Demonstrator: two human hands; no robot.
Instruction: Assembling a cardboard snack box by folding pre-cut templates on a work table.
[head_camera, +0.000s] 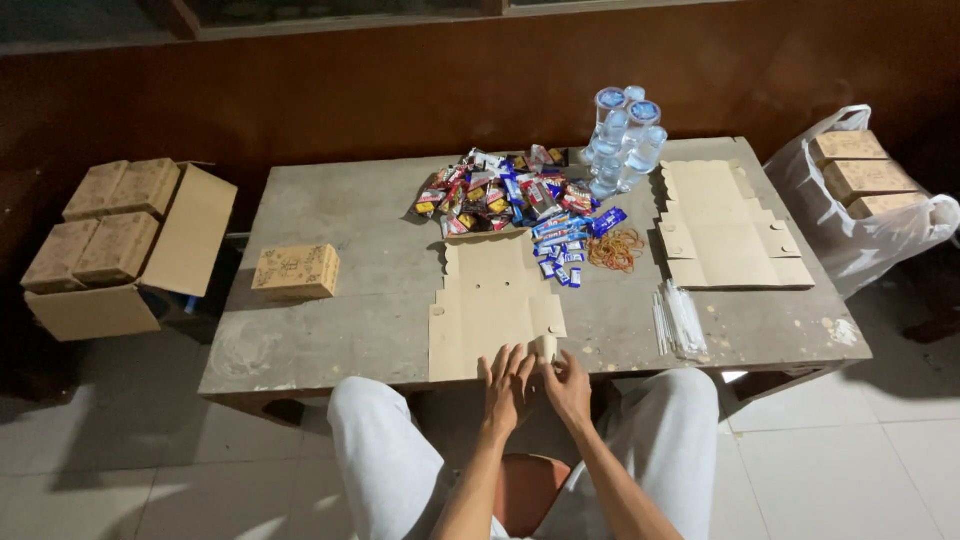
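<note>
Head view looks down on a person seated at a grey table (340, 220), knees under its near edge. Both hands meet at the near edge of a flat, unfolded cardboard box blank (490, 300). The left hand (508, 388) lies with its fingers stretched out, fingertips pressing on the blank's near rim. The right hand (568, 388) is partly curled, thumb and fingers pinching a small flap (545, 347) that stands up from the blank's near right corner.

Just beyond the blank, ahead of the hands, lies a heap of wrapped snacks (500, 193), with a scatter of blue sachets (565, 245) trailing back toward the hands. A tangle of rubber bands (615, 250) sits ahead and to the right of the right hand. Farther out stands a cluster of small water bottles (622, 140). To the right of the right hand lies a bundle of wrapped straws (680, 320), and beyond it a stack of more flat box blanks (725, 225). Well to the left of the left hand, one folded, closed box (296, 272) rests on the table. Off the table's left end an open carton (120, 250) holds more closed boxes; off the right end a white plastic bag (860, 215) holds others.
</note>
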